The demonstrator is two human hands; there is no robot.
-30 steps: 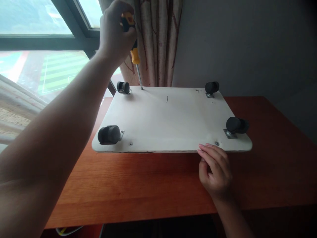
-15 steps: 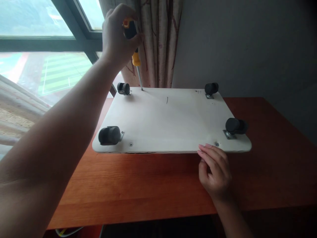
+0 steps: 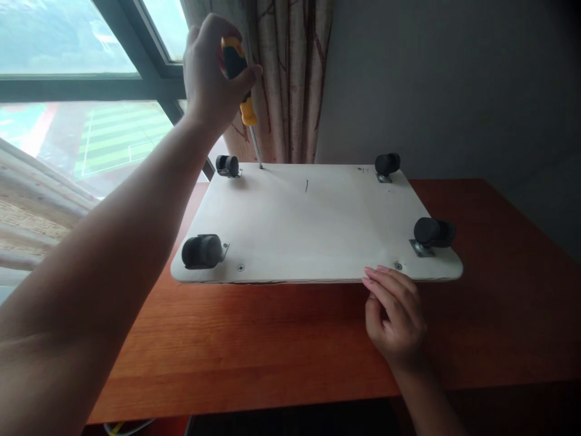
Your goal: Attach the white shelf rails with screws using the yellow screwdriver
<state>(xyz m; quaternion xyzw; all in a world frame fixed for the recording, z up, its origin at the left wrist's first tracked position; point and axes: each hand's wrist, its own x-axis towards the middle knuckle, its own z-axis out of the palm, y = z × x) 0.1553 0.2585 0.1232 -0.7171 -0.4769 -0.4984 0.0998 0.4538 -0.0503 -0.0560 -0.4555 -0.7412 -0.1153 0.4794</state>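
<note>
My left hand is wrapped around the yellow-and-black handle of a screwdriver. The shaft slants down, and its tip meets a screw at the far left edge of a white board. This board lies flat with black caster wheels at its corners: far left, far right, near left and near right. At the board's near edge, right of centre, my right hand has its bent fingers closed together, fingertips against the edge. Screw heads show along the near side.
A reddish-brown wooden table supports the board. Behind stand a patterned curtain and a grey wall. A window is at the left, with another curtain below it. Part of a cable shows under the table's front edge.
My left hand has shifted slightly on the screwdriver handle, showing more of it, and the handle leans a little further left. The tip stays on the screw; my right hand keeps its place.
</note>
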